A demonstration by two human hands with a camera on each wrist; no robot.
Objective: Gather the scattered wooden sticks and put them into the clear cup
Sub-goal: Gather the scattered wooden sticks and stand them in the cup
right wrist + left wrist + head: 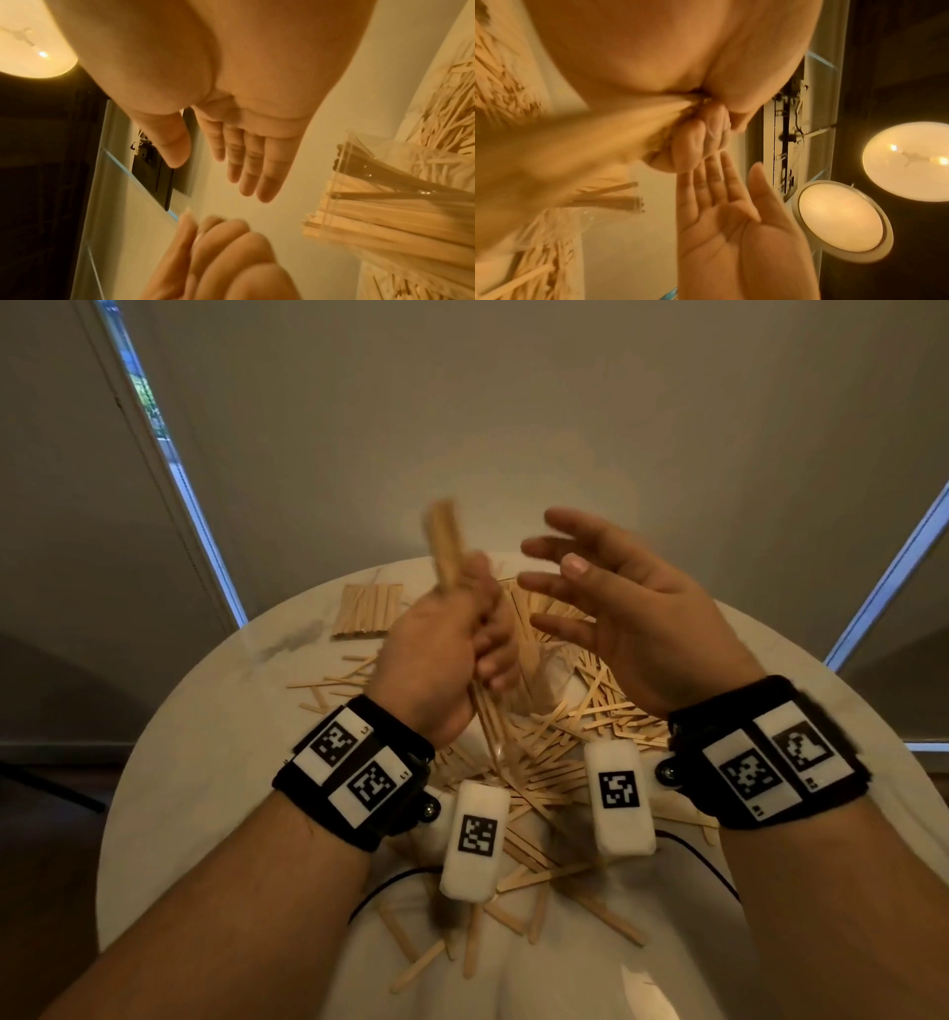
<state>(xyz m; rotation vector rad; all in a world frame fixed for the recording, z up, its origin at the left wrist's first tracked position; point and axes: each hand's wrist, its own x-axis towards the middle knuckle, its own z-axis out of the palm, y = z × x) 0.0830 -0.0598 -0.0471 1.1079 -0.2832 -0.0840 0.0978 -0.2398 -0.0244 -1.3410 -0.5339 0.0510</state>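
Observation:
My left hand point(462, 639) grips a blurred bundle of wooden sticks point(445, 541), held roughly upright over the middle of the round white table point(205, 762). In the left wrist view the fingers point(693, 142) curl round that bundle point(590, 138). My right hand point(580, 588) hovers just to the right of it, fingers spread and holding nothing; its palm point(231, 158) is bare. The clear cup point(385, 192) stands below and between the hands, holding several sticks, and shows only faintly in the head view point(552, 672). Many loose sticks point(606, 711) lie scattered around it.
A neat stack of sticks point(367, 611) lies at the table's far left. More loose sticks point(513, 916) reach toward the near edge, under the white wrist-camera housings point(475, 845). Walls and window frames stand beyond the table's far edge.

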